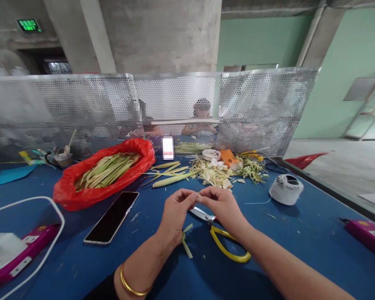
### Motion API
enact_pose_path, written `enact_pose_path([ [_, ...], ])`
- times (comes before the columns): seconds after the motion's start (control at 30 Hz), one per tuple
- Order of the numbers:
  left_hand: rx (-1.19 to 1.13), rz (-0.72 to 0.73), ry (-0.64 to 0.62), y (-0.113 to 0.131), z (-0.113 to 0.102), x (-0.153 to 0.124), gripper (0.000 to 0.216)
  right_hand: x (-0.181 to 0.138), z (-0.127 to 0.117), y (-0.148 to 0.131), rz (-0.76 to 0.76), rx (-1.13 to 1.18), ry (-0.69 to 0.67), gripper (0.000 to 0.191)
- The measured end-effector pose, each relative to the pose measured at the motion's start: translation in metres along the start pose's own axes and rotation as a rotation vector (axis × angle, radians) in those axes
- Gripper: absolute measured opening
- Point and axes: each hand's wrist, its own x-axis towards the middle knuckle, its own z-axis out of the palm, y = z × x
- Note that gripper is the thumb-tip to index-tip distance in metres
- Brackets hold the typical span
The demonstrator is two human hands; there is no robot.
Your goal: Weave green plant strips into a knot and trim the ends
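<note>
My left hand (178, 212) and my right hand (223, 206) meet at the fingertips above the table, both closed in a pinch. Whatever is between the fingers is too small and hidden to make out. Pale green leaf strips (186, 241), crossed or knotted, show beside the heel of my left hand; whether they hang from it or lie on the table I cannot tell. Under my right hand lies a pair of scissors (228, 246) with yellow handles, the blades partly covered.
A red plastic bag (140, 146) of long leaves (109, 171) stands left, behind a phone (112, 217). Ahead lie husk pieces (171, 180) and shredded scraps (211, 173). A white string spool (286, 189) sits right. Power strips flank both sides. Perforated metal panels (175, 96) separate me from people opposite.
</note>
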Motion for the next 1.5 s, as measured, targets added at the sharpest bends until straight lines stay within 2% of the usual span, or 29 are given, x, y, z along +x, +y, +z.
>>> enact_pose_path([
  [0.13,-0.059,-0.064,-0.035,-0.001,-0.001,0.0,0.018,-0.001,-0.004,-0.006,0.057,0.134,-0.013,0.021],
  [0.3,-0.098,-0.119,-0.066,-0.001,-0.002,0.001,0.019,0.001,-0.007,-0.006,0.068,0.19,0.004,0.017],
  [0.43,-0.08,-0.148,-0.063,0.003,-0.001,0.0,0.026,0.002,-0.009,-0.003,0.024,0.113,-0.005,0.017],
  [0.57,-0.047,-0.126,-0.032,0.006,-0.001,-0.001,0.021,0.001,-0.01,-0.003,-0.035,0.007,-0.021,0.017],
  [0.7,-0.087,-0.221,-0.071,0.003,-0.005,0.003,0.019,0.003,-0.012,-0.003,-0.081,-0.063,-0.057,0.016],
  [0.77,-0.014,-0.221,-0.092,0.003,-0.007,0.006,0.02,0.004,-0.014,-0.005,-0.114,-0.136,-0.067,0.015],
  [0.97,0.378,-0.06,-0.211,0.014,-0.012,0.012,0.021,0.004,-0.021,-0.013,-0.217,-0.313,-0.067,0.009],
  [1.13,0.509,-0.013,-0.345,0.02,-0.014,0.015,0.021,0.004,-0.027,-0.013,-0.243,-0.295,-0.134,0.007],
  [1.3,0.625,0.03,-0.347,0.02,-0.014,0.016,0.024,0.004,-0.031,-0.013,-0.26,-0.307,-0.135,0.005],
  [1.5,0.608,-0.037,-0.409,0.025,-0.015,0.016,0.026,0.004,-0.029,-0.01,-0.255,-0.344,-0.165,0.007],
])
